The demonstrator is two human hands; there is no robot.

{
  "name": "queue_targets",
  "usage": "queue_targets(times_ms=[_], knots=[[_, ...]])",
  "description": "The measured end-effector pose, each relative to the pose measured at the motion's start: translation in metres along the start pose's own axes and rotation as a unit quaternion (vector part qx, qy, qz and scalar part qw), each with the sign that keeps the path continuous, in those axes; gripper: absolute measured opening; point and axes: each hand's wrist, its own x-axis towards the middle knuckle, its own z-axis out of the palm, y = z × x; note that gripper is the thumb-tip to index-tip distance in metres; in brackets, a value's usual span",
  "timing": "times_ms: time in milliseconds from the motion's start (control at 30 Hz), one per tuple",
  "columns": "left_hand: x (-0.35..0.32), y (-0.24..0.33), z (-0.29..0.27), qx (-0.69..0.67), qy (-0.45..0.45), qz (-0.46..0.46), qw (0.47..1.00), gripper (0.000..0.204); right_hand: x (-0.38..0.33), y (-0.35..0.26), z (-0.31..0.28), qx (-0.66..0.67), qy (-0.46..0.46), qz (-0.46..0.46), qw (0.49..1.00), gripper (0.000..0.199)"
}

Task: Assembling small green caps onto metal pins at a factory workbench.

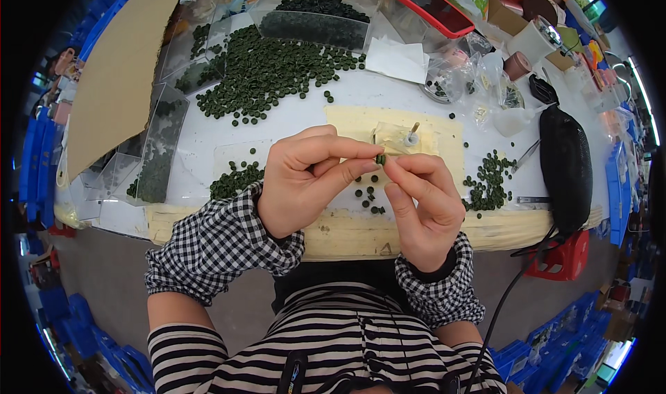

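Observation:
Thumb and index finger of my left hand (305, 175) pinch a small dark green round piece (380, 159), like a bead or cap. My right hand (429, 210) is closed, its fingertips meeting the piece from the right; whether they hold something of their own is hidden. Just behind my hands, a small yellowish block (392, 136) carries an upright brown-tipped pin with a clear collar (411, 137). Several loose green pieces (366, 193) lie under my fingertips. One small heap (236, 180) sits beside my left wrist, and another (489, 182) is right of my right hand.
A large spread of green pieces (267, 68) covers the back left, near clear trays (163, 144) and a cardboard sheet (118, 75). At the back are a red-cased phone (423, 4) and white tissue (397, 60). A black pouch (565, 161), cable and tweezers (527, 156) lie right.

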Motion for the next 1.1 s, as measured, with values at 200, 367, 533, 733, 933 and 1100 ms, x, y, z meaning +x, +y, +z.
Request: queue_targets(times_ms=[200, 367, 533, 733, 933, 1100], knots=[[0.001, -0.003, 0.001, 0.012, 0.008, 0.022, 1.000, 0.024, 0.000, 0.001, 0.000, 0.000, 0.003, -0.002, 1.000, 0.031], [0.001, -0.005, 0.000, 0.012, 0.009, 0.023, 1.000, 0.025, -0.001, 0.002, 0.000, -0.001, 0.006, 0.001, 1.000, 0.031], [0.004, -0.001, 0.002, 0.016, -0.006, -0.017, 1.000, 0.020, -0.002, 0.004, -0.001, -0.010, 0.041, 0.009, 0.999, 0.028], [0.005, -0.021, 0.000, 0.197, -0.159, 0.034, 0.967, 0.018, -0.003, 0.002, -0.008, 0.004, 0.106, 0.060, 0.993, 0.024], [0.012, -0.007, -0.004, 0.088, -0.167, -0.169, 0.967, 0.016, -0.005, 0.006, -0.007, 0.005, 0.115, 0.050, 0.992, 0.024], [0.019, -0.013, -0.013, -0.372, 0.029, -0.274, 0.886, 0.024, -0.004, 0.006, -0.006, 0.006, 0.125, 0.041, 0.991, 0.023]])
